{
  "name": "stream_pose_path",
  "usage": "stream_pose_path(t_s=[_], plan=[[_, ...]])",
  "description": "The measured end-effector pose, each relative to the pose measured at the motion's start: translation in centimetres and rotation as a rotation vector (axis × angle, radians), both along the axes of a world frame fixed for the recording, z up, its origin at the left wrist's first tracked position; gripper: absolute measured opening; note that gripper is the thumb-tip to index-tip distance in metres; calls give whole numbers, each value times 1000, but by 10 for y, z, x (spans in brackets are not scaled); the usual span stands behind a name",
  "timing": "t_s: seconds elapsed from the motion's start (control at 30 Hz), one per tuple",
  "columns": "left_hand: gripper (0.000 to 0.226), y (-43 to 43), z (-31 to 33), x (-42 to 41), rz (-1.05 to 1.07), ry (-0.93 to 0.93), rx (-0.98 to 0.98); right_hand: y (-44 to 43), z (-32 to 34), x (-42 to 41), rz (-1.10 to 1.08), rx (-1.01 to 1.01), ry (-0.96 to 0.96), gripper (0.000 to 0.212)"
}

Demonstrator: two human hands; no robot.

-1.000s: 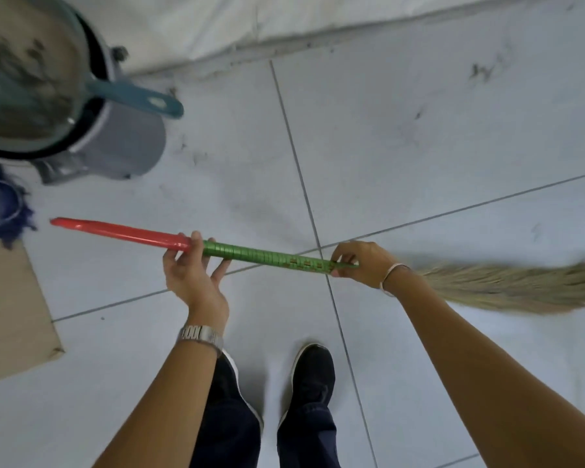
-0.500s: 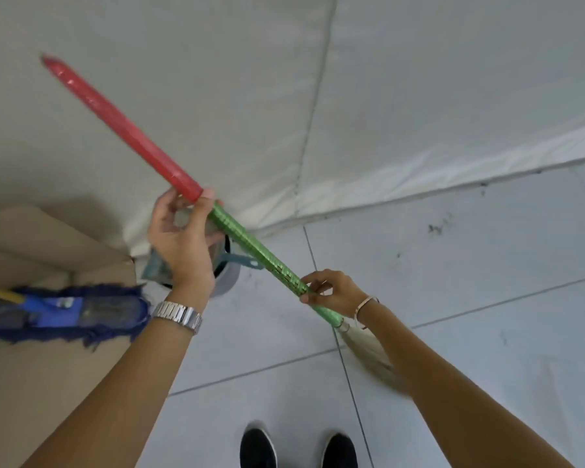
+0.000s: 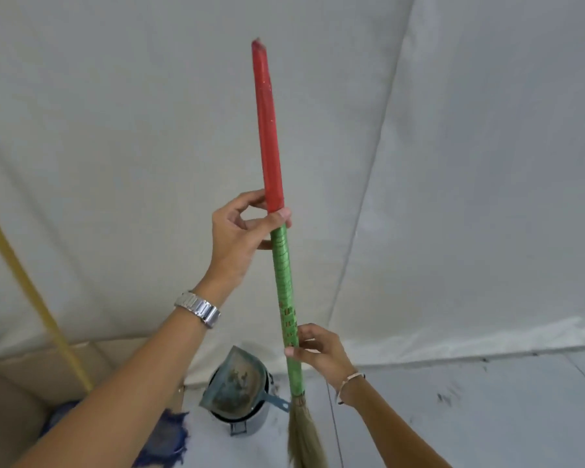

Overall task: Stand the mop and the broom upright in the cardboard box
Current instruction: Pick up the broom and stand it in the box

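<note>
1. Broom now swung up to near vertical, red end on top and bristles hanging down; a second ago lying level above the floor, half a second ago slanted.
2. Judged: ready to be carried left and lowered, bristles first, into the cardboard box at the lower left corner of the view.
3. Left hand wrapped around the handle where red meets green, thumb and fingers closed on it.
4. Right hand pinching the green part lower down, fingertips closed on the handle, just above the bristles.
5. Mop already at the box: yellow pole rising at the left edge, blue head against the box's front.
6. Dustpan propped in a grey bin just behind the broom's bristles; worth clearing on the way over.
</note>
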State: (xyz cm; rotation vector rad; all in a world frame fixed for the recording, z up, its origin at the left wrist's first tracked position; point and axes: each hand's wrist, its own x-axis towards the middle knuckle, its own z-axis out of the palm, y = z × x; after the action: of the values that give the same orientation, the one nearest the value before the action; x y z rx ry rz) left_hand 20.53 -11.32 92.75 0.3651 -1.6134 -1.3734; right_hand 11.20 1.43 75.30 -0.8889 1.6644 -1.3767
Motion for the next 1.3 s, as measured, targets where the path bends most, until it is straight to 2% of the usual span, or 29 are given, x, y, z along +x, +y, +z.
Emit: stream_pose_path(t_s=[0.17,0.33,0.43,0.73,1.03,1.3], plan=[[24,16,109,51,23,24,-86,-7,97,43,84,-118,-85,23],[26,12,167,107,116,78,-129,-30,148,89,189,-169,-87,27],[31,9,181,145,170,97,-136,-44,160,120,264,-172,-73,28],[34,-8,175,280,333,97,-99,-85,158,244,385,-180,-113,26],[31,-54,153,431,378,61,-28,-132,140,386,416,-124,-73,26],[31,-107,139,522,354,3,-2,-183,128,480,401,-103,-70,27]])
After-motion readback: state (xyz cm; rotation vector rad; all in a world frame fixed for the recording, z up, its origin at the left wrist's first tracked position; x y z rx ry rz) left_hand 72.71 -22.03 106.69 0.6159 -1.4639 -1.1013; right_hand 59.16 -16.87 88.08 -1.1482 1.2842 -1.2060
